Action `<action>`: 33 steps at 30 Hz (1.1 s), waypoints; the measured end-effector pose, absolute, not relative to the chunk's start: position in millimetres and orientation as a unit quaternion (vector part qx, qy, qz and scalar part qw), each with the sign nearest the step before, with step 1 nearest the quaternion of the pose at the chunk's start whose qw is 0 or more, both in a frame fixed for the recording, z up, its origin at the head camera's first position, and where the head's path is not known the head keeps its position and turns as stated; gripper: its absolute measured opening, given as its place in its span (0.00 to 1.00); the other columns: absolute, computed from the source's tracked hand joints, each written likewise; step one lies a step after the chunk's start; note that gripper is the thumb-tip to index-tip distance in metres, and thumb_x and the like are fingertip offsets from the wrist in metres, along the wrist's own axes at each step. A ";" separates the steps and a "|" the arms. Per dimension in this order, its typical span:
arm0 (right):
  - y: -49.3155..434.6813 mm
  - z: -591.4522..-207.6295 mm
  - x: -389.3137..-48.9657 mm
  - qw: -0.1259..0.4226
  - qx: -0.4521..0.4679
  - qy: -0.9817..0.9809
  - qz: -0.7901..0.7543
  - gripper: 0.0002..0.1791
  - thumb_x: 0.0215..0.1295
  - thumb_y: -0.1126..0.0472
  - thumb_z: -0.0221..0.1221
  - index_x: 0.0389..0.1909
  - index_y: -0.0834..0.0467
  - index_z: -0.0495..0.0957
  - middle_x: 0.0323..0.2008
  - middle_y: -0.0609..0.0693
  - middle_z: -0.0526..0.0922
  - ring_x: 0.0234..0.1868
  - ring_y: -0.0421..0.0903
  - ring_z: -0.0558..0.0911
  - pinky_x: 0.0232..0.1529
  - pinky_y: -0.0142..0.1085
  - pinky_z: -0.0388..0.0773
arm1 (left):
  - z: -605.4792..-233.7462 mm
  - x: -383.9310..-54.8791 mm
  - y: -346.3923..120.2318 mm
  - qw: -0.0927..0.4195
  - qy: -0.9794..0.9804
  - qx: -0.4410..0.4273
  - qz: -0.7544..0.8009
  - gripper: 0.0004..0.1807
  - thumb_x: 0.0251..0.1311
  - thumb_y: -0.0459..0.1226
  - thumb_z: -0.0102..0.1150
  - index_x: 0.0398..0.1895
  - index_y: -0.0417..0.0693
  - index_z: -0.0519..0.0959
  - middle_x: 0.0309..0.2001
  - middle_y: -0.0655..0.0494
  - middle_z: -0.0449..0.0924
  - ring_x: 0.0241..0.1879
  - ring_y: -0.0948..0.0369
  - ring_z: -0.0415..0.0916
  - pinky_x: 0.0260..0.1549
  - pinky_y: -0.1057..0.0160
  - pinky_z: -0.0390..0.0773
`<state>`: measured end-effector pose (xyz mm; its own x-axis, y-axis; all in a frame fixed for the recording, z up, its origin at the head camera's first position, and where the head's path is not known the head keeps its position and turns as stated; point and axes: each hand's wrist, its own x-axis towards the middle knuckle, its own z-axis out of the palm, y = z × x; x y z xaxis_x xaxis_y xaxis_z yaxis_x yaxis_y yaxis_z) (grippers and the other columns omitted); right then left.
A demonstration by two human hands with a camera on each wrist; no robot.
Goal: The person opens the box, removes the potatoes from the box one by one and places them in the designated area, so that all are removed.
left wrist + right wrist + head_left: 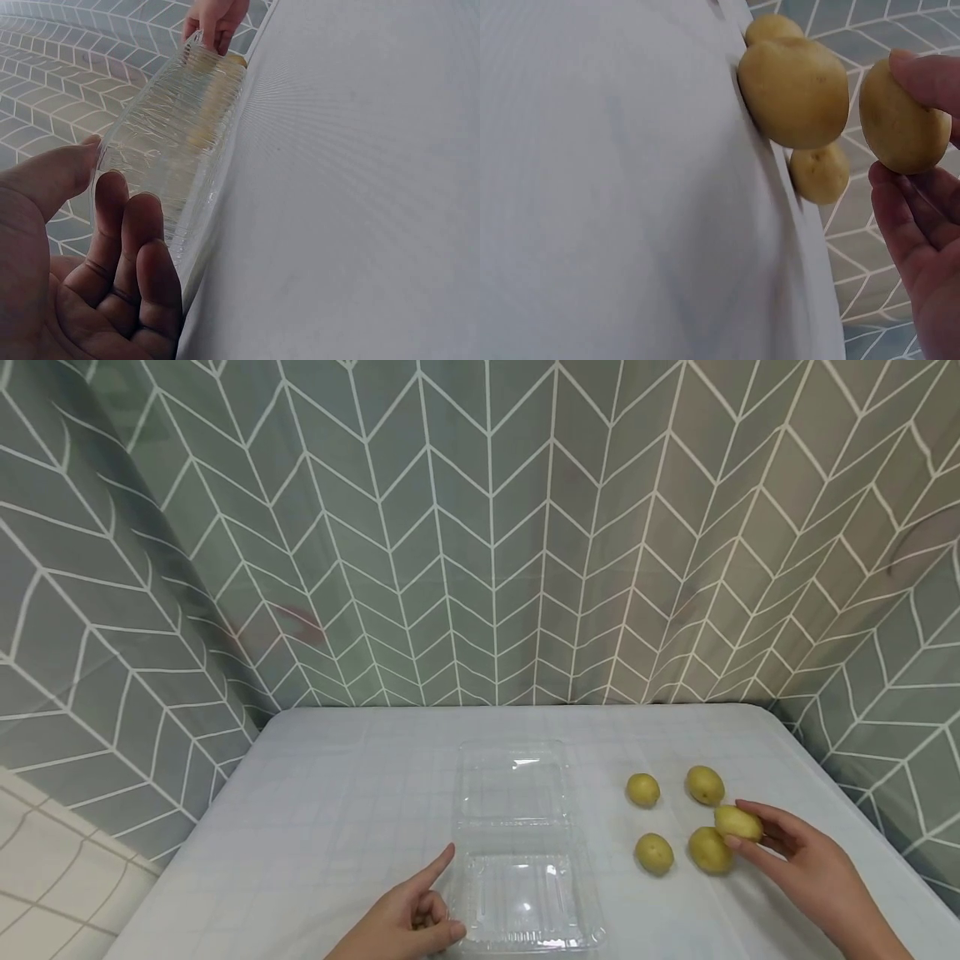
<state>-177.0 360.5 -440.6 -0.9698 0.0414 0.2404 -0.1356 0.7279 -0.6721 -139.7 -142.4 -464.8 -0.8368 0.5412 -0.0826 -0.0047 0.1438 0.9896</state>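
My right hand (810,864) pinches a small yellow potato (737,823) between thumb and fingertips, raised close over another potato (708,852) in the head view. From the right wrist, the held potato (901,120) appears apart from the larger one (795,94) beside it. A clear plastic clamshell box (522,902) lies unfolded, its lid (513,785) flat toward the back. At the box's left edge rests my left hand (408,914), index finger extended, thumb by the front corner and other fingers loosely curled. Left wrist view: the thumb (64,176) reaches the box rim.
Further potatoes lie on the white-covered table (337,793): one at the back right (705,785), one left of it (643,790) and one nearer the front (654,853). A grey curtain (465,527) with white chevron lines hangs behind the table and along both sides.
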 end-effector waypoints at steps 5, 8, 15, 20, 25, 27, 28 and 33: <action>369.9 -442.6 -180.0 0.114 0.006 -0.918 0.379 0.34 0.61 0.48 0.69 0.64 0.61 0.73 0.48 0.24 0.71 0.43 0.15 0.72 0.38 0.16 0.70 | -464.9 -139.1 -142.7 0.215 0.726 0.185 0.627 0.47 0.66 0.38 0.63 0.79 0.39 0.45 0.30 0.57 0.80 0.27 0.69 0.71 0.29 0.71 0.75; 373.6 -444.1 -182.6 0.104 -0.013 -0.918 0.382 0.37 0.61 0.46 0.68 0.65 0.62 0.72 0.50 0.28 0.72 0.42 0.15 0.71 0.36 0.17 0.71 | -464.9 -138.5 -144.0 0.213 0.728 0.187 0.624 0.47 0.66 0.38 0.63 0.79 0.40 0.44 0.30 0.57 0.80 0.27 0.69 0.72 0.30 0.71 0.75; 382.7 -450.1 -185.5 0.106 -0.040 -0.922 0.371 0.39 0.59 0.43 0.69 0.64 0.63 0.73 0.47 0.27 0.74 0.39 0.13 0.70 0.34 0.17 0.70 | -466.0 -137.8 -146.2 0.205 0.735 0.184 0.619 0.46 0.66 0.39 0.63 0.79 0.43 0.46 0.30 0.56 0.80 0.27 0.68 0.72 0.31 0.69 0.76; 390.1 -453.8 -185.1 0.109 -0.041 -0.922 0.368 0.38 0.60 0.44 0.68 0.64 0.64 0.73 0.42 0.18 0.69 0.38 0.14 0.71 0.33 0.17 0.69 | -463.9 -138.3 -145.7 0.193 0.745 0.196 0.607 0.46 0.66 0.39 0.63 0.79 0.41 0.46 0.29 0.57 0.80 0.27 0.69 0.73 0.31 0.69 0.77; 396.0 -457.2 -187.5 0.107 -0.049 -0.927 0.356 0.38 0.61 0.43 0.67 0.64 0.65 0.73 0.44 0.24 0.73 0.37 0.13 0.69 0.33 0.17 0.68 | -463.6 -138.3 -145.1 0.187 0.756 0.192 0.598 0.47 0.65 0.40 0.64 0.79 0.42 0.47 0.28 0.59 0.80 0.26 0.69 0.73 0.31 0.68 0.77; 398.4 -458.5 -188.5 0.098 -0.057 -0.930 0.349 0.39 0.62 0.43 0.67 0.64 0.65 0.72 0.48 0.36 0.79 0.37 0.12 0.67 0.32 0.17 0.68 | -464.4 -138.0 -144.8 0.187 0.757 0.188 0.597 0.47 0.65 0.40 0.64 0.79 0.42 0.47 0.27 0.59 0.80 0.26 0.69 0.72 0.31 0.68 0.77; 399.5 -459.1 -189.0 0.092 -0.062 -0.932 0.346 0.39 0.62 0.42 0.66 0.64 0.66 0.72 0.51 0.44 0.80 0.36 0.12 0.66 0.32 0.17 0.68 | -464.5 -137.8 -144.3 0.188 0.758 0.186 0.596 0.47 0.65 0.41 0.65 0.79 0.43 0.47 0.27 0.58 0.80 0.26 0.69 0.72 0.31 0.68 0.77; 404.5 -463.7 -188.1 0.082 -0.065 -0.935 0.339 0.39 0.64 0.42 0.65 0.64 0.67 0.70 0.55 0.63 0.78 0.36 0.11 0.64 0.33 0.16 0.65 | -463.7 -138.5 -142.0 0.193 0.757 0.182 0.596 0.46 0.65 0.41 0.64 0.79 0.42 0.48 0.27 0.57 0.80 0.25 0.69 0.72 0.30 0.68 0.77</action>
